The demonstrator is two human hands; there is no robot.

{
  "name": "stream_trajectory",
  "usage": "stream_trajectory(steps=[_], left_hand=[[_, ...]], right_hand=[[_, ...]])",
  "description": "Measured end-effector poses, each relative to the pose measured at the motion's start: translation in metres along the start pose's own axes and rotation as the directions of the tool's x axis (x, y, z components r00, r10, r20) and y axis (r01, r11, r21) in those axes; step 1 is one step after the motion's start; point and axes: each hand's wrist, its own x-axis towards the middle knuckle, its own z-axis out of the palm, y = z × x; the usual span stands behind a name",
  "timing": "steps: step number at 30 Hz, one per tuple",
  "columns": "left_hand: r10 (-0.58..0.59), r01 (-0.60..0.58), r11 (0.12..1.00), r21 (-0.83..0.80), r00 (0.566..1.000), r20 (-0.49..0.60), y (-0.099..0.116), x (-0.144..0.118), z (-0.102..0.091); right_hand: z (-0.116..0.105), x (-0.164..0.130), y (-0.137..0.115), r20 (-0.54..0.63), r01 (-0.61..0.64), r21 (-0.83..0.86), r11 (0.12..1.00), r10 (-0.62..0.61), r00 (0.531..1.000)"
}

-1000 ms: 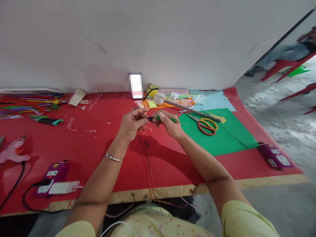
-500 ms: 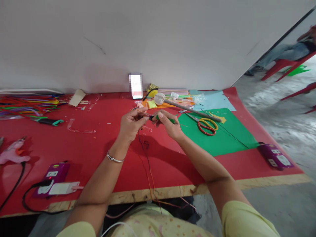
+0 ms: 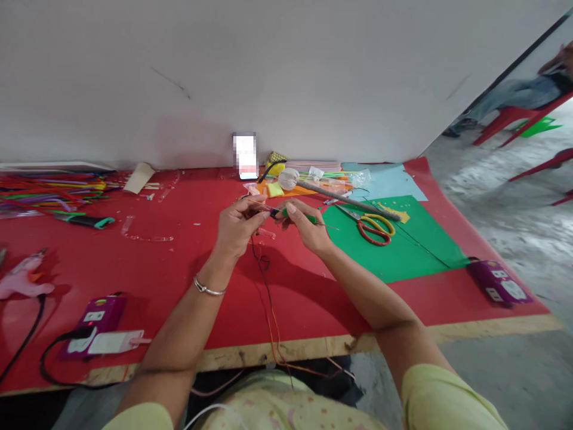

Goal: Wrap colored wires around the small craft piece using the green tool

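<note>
We're pinching the green stick (image 3: 299, 216) w/ both hands: right hand (image 3: 308, 230) gripping mid-stick, left hand (image 3: 237, 226) clenching its left tip, axis lying left-right

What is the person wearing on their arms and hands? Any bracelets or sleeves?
The left hand has a thin silver bangle round the wrist. The right hand wears nothing, no ring or watch that shows. Both arms are bare up to short pale yellow sleeves, part of a top with small pinkish marks.

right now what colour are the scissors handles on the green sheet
One handle yellow, the other red, on the scissors lying on the green sheet; head view.
</note>
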Motion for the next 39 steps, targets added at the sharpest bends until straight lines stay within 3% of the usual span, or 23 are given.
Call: stream_trajectory(steps=[6, 16, 29, 35, 39], left_hand=[[-0.178, 0.194, 0.967, -0.165, 0.978, 0.107, 0.006, 0.003, -0.004], [-0.291, 0.325, 0.926, -0.191, 0.938, 0.187, 0.011, 0.003, -0.009], [-0.156, 0.162, 0.986, -0.049, 0.982, 0.110, 0.010, 0.007, -0.014], [-0.009, 0.007, 1.000, 0.025, 0.999, 0.050, 0.005, 0.005, -0.011], [0.016, -0.016, 1.000, 0.010, 1.000, -0.002, 0.000, 0.002, -0.005]], right_hand=[[-0.003, 0.001, 0.008, 0.027, -0.027, 0.066, 0.997, 0.025, 0.999], [-0.008, 0.003, 0.013, 0.093, -0.013, 0.110, 0.994, 0.003, 0.996], [-0.014, 0.007, 0.018, 0.095, -0.047, 0.210, 0.977, 0.027, 0.995], [-0.010, 0.005, 0.008, 0.087, 0.024, 0.049, 0.998, -0.029, 0.996], [-0.004, 0.002, 0.002, 0.020, 0.078, -0.030, 0.997, -0.077, 0.997]])
